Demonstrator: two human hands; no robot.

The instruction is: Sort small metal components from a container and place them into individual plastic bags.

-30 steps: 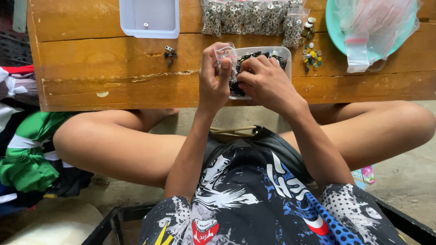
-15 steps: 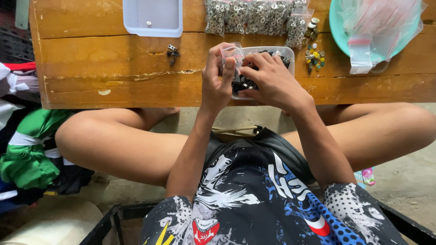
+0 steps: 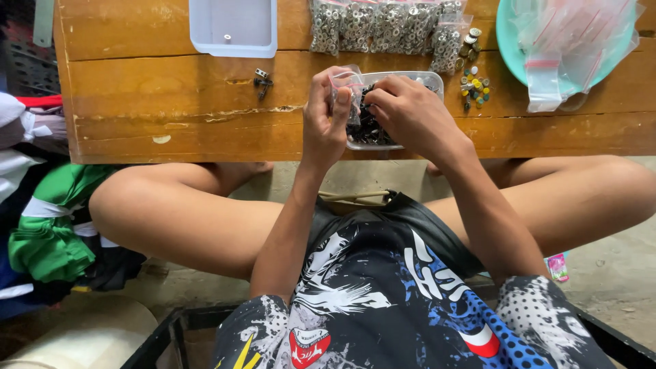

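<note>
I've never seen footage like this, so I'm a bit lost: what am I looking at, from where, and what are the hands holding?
There is no machine: a camera worn on a person's head looks down at their own bare hands and crossed legs. The left hand holds a small clear bag; the right hand reaches into a clear tray of dark small parts at the edge of a low wooden table. Also there: packed bags of silvery parts, an almost empty clear box, loose coloured buttons, and a teal plate under spare bags.
</note>
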